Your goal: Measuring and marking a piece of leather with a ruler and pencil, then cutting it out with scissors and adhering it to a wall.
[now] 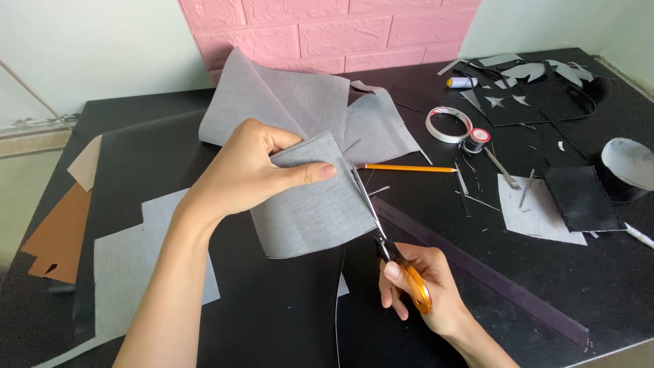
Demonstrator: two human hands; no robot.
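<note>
My left hand (253, 169) pinches a folded piece of grey fabric (310, 204), thumb on top, lifting it over the black table (272, 320). My right hand (422, 286) grips orange-handled scissors (395, 255). Their blades run up along the right edge of the folded fabric, cutting into it. The rest of the grey fabric (286, 95) spreads out behind my left hand toward the pink wall.
A yellow pencil (407, 167) lies just right of the fabric. A dark ruler (490, 276) runs diagonally beside my right hand. A tape roll (449, 125), a thread spool (477, 138), black fabric pieces (582, 197) and scraps lie at right. Grey (126, 266) and brown (61, 235) pieces lie at left.
</note>
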